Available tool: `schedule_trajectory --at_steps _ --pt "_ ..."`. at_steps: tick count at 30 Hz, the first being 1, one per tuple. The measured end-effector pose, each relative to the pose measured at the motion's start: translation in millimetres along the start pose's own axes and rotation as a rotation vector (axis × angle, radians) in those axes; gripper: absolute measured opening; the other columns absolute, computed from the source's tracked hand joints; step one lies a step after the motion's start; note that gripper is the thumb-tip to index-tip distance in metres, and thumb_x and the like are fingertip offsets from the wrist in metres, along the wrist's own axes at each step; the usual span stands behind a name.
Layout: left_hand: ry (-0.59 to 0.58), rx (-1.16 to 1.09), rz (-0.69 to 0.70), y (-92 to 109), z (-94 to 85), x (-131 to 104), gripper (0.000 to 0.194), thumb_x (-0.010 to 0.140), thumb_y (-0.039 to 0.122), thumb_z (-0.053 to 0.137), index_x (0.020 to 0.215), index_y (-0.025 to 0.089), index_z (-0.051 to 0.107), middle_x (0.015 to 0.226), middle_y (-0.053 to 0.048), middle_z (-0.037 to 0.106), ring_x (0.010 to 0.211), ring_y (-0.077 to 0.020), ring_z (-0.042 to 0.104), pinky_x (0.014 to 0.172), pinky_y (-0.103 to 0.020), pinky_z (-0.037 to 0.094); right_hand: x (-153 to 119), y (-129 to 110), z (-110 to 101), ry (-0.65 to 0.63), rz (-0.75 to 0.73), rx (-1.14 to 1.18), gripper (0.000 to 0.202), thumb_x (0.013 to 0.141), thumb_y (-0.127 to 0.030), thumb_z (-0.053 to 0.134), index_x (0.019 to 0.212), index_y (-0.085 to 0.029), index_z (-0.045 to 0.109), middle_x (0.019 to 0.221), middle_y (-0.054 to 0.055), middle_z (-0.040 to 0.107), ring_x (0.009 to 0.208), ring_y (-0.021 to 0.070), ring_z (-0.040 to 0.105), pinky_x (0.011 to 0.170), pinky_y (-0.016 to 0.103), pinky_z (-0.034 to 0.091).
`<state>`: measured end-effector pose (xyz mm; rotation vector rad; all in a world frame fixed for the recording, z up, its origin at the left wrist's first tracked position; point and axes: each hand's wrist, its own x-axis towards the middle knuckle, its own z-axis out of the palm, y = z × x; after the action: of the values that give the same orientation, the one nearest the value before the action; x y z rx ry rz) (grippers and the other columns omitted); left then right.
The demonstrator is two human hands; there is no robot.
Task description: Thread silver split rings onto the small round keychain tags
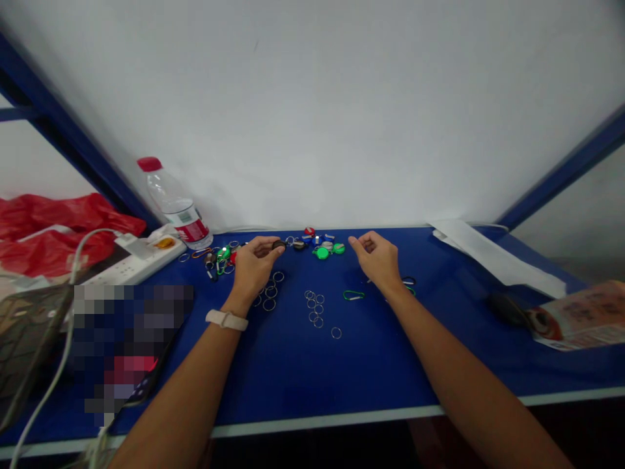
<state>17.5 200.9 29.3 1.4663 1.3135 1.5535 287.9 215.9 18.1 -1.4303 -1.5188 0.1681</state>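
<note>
Rings [315,307] lie between the hands — bottle [174,205] far left, paper [493,254] right.

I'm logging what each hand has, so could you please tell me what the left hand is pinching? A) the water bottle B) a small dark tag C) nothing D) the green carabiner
B: the left hand pinches a small dark tag at its fingertips, while the green carabiner lies on the table and the bottle stands untouched.
</note>
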Motion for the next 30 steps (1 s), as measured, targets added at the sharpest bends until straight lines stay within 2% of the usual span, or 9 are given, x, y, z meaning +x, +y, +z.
schedule_trajectory --at_steps 7,12,19,24,30 --pt "-0.023 -0.007 0.01 2.9 -0.4 0.0 0.033 0.07 0.026 0.079 0.099 0.013 0.07 0.095 -0.008 0.074 0.088 -0.0178 0.07 0.089 -0.036 0.057 -3.8 -2.7 1.4 -0.042 -0.013 0.001 0.038 0.085 -0.051 0.055 0.071 -0.016 0.059 0.063 0.004 0.06 0.056 0.0124 0.05 0.063 0.028 0.04" --pt "0.012 0.031 0.036 -0.1 -1.4 1.1 0.034 0.071 0.027 0.078 0.099 0.012 0.068 0.095 -0.009 0.073 0.087 -0.0173 0.069 0.087 -0.034 0.056 -5.8 -3.2 2.8 -0.07 -0.015 0.004 0.037 0.085 -0.05 0.055 0.07 -0.016 0.058 0.062 0.003 0.059 0.056 0.012 0.05 0.062 0.027 0.039" --pt "0.216 0.36 0.063 0.4 -18.5 7.7 0.024 0.074 0.023 0.072 0.097 0.014 0.07 0.091 -0.007 0.071 0.08 -0.017 0.065 0.073 -0.029 0.052 -6.4 -1.6 4.3 -0.083 -0.029 0.001 0.037 0.086 -0.049 0.054 0.07 -0.016 0.058 0.061 0.002 0.058 0.055 0.0116 0.049 0.063 0.027 0.039" --pt "0.398 0.487 0.011 0.4 -37.3 15.4 0.023 0.075 0.02 0.071 0.097 0.014 0.07 0.094 -0.006 0.071 0.082 -0.0173 0.064 0.078 -0.03 0.051 -6.8 -1.0 5.0 -0.087 -0.035 -0.011 0.037 0.087 -0.049 0.054 0.07 -0.017 0.057 0.062 0.002 0.058 0.057 0.0122 0.05 0.063 0.027 0.038" --pt "0.453 0.579 -0.001 -11.5 -50.0 21.0 0.024 0.075 0.02 0.069 0.098 0.015 0.069 0.094 -0.006 0.07 0.086 -0.0195 0.065 0.088 -0.034 0.05 -7.6 -0.7 6.1 -0.102 -0.047 0.002 0.037 0.087 -0.049 0.054 0.069 -0.017 0.056 0.06 0.002 0.057 0.054 0.0114 0.048 0.061 0.027 0.037"
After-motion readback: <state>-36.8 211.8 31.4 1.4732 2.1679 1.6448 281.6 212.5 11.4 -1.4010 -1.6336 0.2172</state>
